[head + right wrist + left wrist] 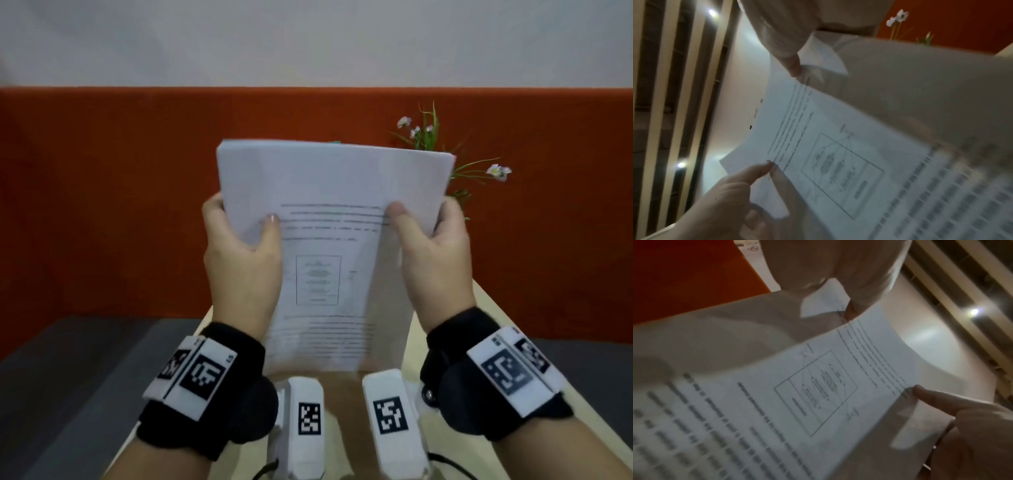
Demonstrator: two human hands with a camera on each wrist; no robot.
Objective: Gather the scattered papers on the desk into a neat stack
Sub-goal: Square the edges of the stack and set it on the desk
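Note:
A stack of white printed papers (332, 240) stands upright above the pale wooden desk (510, 322); its front sheet shows text lines and a boxed diagram. My left hand (239, 236) grips the stack's left edge, thumb on the front sheet and fingers behind. My right hand (435, 236) grips the right edge the same way. In the left wrist view the papers (818, 394) fill the frame, with my left thumb (929, 395) on the front sheet. The right wrist view shows the papers (838, 162) under my right thumb (760, 170). The stack's lower edge sits close to the desk; contact is hidden.
A small plant with white flowers (424, 137) stands behind the papers at the right. An orange-red partition (102, 188) runs across behind the desk. A dark grey surface (68, 370) lies to the left of the desk.

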